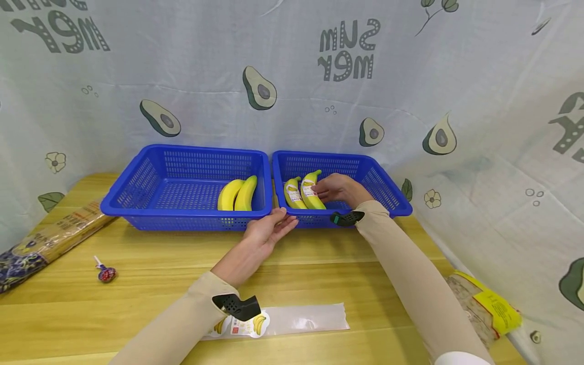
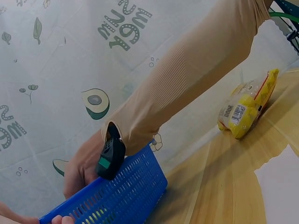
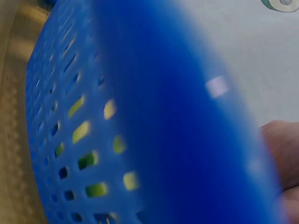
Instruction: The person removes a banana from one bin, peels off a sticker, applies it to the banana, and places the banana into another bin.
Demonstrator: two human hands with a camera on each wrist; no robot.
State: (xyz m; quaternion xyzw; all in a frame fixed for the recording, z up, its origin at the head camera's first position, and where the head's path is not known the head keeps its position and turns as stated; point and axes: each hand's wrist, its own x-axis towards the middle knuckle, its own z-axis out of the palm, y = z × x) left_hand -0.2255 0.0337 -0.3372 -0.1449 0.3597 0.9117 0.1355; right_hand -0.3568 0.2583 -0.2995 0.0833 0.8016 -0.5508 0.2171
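Here, a strip of banana stickers (image 1: 315, 320) is lying on the table (image 1: 155, 299), partly hidden by my left wrist. Farther on, my left hand (image 1: 262, 232) is gripping the near left corner of the right basket (image 1: 315, 222), the thumb resting at the rim and the fingers lying along the outside. My right hand (image 1: 337, 187) is reaching in over the front edge, its bent fingers touching the right-hand labelled banana (image 1: 314, 199); whether they are pinching it, I cannot tell. Another labelled banana (image 1: 293, 194) is lying just beside it. Behind both baskets, a printed curtain (image 1: 205, 56) is hanging.
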